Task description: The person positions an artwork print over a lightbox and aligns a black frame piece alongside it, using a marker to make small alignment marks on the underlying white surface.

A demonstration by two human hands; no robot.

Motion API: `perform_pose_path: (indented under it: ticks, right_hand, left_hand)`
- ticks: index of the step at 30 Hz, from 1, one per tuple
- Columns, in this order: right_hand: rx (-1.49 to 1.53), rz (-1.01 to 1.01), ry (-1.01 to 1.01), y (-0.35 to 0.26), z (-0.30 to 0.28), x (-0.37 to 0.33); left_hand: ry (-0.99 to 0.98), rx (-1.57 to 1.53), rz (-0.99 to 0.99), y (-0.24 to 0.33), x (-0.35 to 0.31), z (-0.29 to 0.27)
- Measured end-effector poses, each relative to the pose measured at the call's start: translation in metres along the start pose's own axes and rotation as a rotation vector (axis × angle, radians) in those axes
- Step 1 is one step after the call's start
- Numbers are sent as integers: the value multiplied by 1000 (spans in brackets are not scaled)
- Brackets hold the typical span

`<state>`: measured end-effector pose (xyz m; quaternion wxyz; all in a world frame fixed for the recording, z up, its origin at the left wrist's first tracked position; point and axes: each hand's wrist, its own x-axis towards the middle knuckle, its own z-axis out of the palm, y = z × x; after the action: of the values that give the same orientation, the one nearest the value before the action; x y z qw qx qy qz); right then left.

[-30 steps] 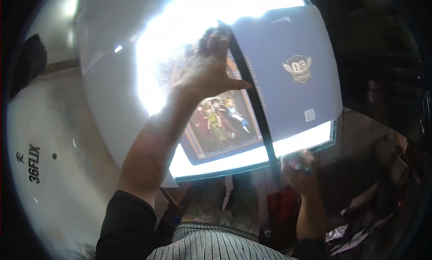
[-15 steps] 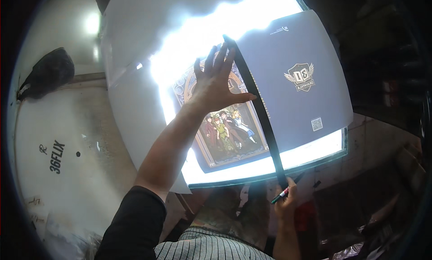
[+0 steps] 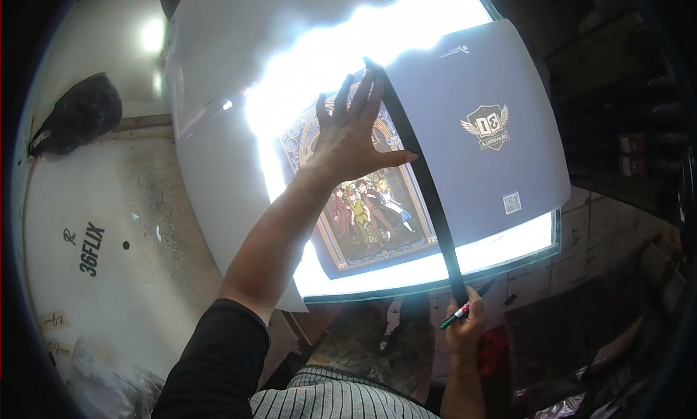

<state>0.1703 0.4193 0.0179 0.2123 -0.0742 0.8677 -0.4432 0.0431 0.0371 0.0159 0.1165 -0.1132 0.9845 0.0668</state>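
Observation:
A printed cover sheet (image 3: 465,179) lies on a brightly lit glass light table (image 3: 501,239). Its left part carries a framed illustration of several figures; the bluish right part bears a winged shield emblem. Across it, between these parts, runs a long flat dark strip (image 3: 428,201), like a straightedge. With fingers spread flat, my left hand (image 3: 345,143) rests over the illustration, fingertips and thumb reaching the strip's edge. At the table's near edge my right hand (image 3: 466,325) grips the strip's near end, along with a green-tipped marker (image 3: 454,317) held between the fingers.
Large white sheets (image 3: 218,42) cover the light table's left and far side. Further left is a pale worn surface (image 3: 131,201) with a dark plastic bag (image 3: 83,114) on it. Clear plastic wrapping (image 3: 109,379) lies at the lower left. Tiled floor (image 3: 588,223) shows at right.
Both hands keep their places on the sheet and the strip. The strip and right hand appear shifted very slightly to the right; the whole view has also moved a little.

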Motion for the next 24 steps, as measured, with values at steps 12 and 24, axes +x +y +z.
perform_pose_path:
  ticks: [12, 24]
  right_hand:
    - [5, -30, 31, -5, 1, 4]
    - [-54, -139, 73, -3, 4, 7]
  left_hand:
    - [3, 17, -8, 0, 1, 2]
    - [-11, 44, -17, 1, 0, 0]
